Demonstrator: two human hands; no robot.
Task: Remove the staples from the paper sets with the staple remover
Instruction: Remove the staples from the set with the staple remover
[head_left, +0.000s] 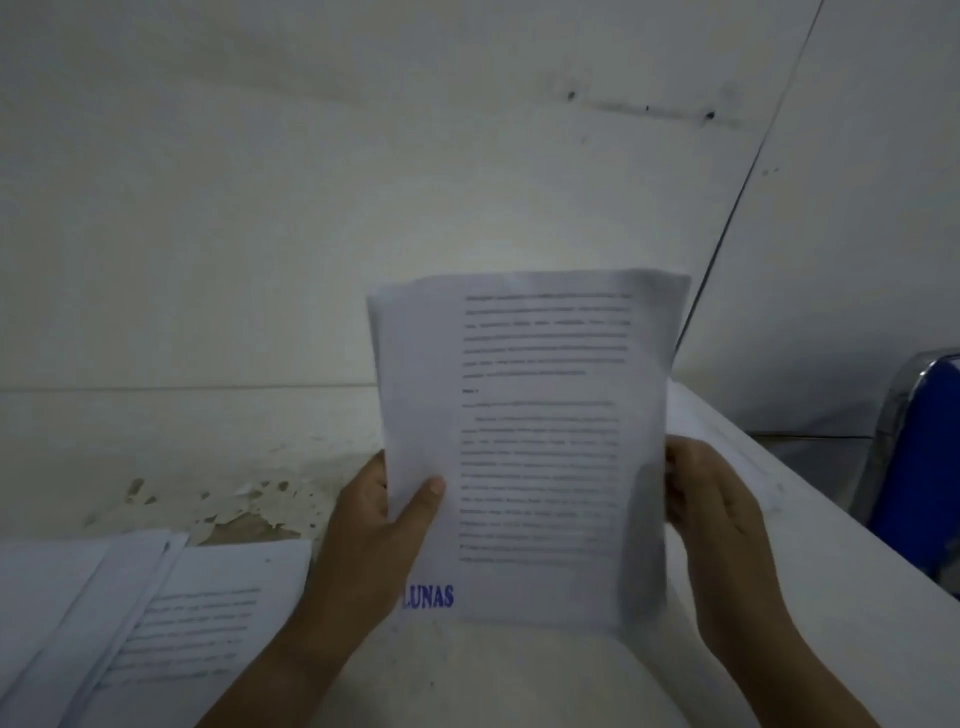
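Left hand (363, 530) pinches the left edge of the stapled paper set (535, 441), thumb (428, 493) flat on the front page. Right hand (711, 509) has its fingers curled round the right edge, so both hands are gripping it and neither is free.

What I'd worry about: no staple remover is anywhere in view, so one hand will have to let go to fetch it. The set is standing upright in the air, and on a one-handed pinch it could flop over or the pages could fan out. I also can't make out the staple, it's too blurry, so there's a chance of going at the wrong corner and tearing paper.

The set sits right between the two hands, the blue LUNAS stamp (427, 596) just by the left wrist. Another pile of printed sheets (156, 623) lies down-left on the white table (831, 571), and a blue chair (919, 457) is off to the right.
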